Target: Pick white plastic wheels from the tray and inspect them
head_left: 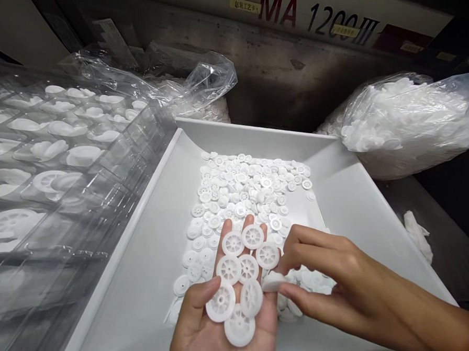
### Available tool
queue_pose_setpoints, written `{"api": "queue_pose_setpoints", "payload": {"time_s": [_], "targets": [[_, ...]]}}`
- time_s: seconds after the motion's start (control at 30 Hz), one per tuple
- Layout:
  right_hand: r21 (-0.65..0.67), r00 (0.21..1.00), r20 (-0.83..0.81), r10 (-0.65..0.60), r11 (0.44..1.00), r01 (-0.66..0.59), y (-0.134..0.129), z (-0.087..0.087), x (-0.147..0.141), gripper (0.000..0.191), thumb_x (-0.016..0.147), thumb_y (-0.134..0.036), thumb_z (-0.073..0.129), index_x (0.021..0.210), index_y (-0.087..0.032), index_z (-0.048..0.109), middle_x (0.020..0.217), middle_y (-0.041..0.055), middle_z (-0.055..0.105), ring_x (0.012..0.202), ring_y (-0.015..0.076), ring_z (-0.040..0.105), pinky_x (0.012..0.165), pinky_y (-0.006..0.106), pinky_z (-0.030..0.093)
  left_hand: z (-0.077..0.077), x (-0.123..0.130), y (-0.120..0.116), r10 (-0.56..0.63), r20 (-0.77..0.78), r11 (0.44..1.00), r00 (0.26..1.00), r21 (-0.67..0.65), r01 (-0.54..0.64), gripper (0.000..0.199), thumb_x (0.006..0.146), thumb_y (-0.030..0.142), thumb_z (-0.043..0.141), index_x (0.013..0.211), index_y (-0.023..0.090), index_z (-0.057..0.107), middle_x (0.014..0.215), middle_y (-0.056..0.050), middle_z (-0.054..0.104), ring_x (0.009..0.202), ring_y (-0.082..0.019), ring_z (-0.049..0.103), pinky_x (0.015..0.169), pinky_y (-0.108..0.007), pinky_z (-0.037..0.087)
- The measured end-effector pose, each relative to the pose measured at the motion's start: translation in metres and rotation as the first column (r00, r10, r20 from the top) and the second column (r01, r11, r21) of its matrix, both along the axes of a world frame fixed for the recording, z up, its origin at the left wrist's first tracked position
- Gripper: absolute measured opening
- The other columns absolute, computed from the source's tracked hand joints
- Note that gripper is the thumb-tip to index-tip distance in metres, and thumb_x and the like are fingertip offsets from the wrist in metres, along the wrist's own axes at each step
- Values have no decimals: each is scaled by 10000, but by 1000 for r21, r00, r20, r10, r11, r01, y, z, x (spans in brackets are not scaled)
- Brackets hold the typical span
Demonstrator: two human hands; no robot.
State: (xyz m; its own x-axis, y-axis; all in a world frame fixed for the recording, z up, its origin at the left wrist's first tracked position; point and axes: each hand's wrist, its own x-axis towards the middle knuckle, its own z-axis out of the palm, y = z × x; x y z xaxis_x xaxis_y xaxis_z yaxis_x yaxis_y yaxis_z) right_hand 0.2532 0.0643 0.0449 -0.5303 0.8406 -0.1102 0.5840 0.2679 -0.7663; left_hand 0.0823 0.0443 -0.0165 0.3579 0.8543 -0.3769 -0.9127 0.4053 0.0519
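The open left hand (198,334) cradles eight white plastic gears (239,269) on its palm above the white tray (117,265); the half-closed right hand (333,264) pinches one more gear (273,282); many loose gears (243,188) still lie heaped on the tray's far part; the clear tray (134,149) at left has gears in its pockets.

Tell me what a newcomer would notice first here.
The left hand lies open at the centre, holding white plastic gears, with the right hand reaching in from the right. Beneath them a white tray holds more gears; a clear moulded tray sits left, a bulging bag of white parts right.
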Motion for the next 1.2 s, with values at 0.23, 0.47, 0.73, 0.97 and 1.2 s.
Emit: {"api": "queue_pose_setpoints", "payload": {"time_s": [0.23,0.47,0.73,0.97,1.2], "targets": [[-223,987,-79,-139,968,119,2,-6,-3,136,890,-214,633,784,-206,548,784,-50,519,733,85,470,646,198,373,-5,-4,-7,103,-13,994,995,-23,-103,500,848,180,475,1315,322,582,1187,-77,697,1139,-305,613,942,-470,510],[-424,973,-123,-197,896,128,7,-6,-5,202,876,-269,670,722,-185,570,741,-54,509,683,78,436,607,190,346,9,0,1,98,-60,993,993,-67,-102,639,763,142,518,1385,284,507,1288,-94,627,1179,-286,581,985,-454,465],[-388,972,-148,-184,915,114,11,-7,-1,190,877,-285,679,746,-191,580,768,-62,513,712,70,444,628,182,342,0,-4,-2,115,26,993,993,-37,-114,740,797,137,466,1497,297,286,1342,-87,563,1216,-278,537,977,-449,468],[-449,968,-151,-198,887,112,8,-8,-4,262,888,-333,660,713,-174,548,746,-51,491,691,76,434,614,193,338,-5,-3,-2,102,107,995,989,-6,-102,673,844,184,451,1486,306,292,1376,-75,527,1253,-274,500,1015,-450,431],[-366,974,-107,-200,919,149,9,-11,0,278,923,-347,600,708,-176,557,734,-30,525,666,92,452,590,220,349,-3,-4,-6,87,79,996,993,-2,-87,650,839,181,434,1473,289,346,1385,-89,528,1266,-280,485,1032,-437,418]]}}
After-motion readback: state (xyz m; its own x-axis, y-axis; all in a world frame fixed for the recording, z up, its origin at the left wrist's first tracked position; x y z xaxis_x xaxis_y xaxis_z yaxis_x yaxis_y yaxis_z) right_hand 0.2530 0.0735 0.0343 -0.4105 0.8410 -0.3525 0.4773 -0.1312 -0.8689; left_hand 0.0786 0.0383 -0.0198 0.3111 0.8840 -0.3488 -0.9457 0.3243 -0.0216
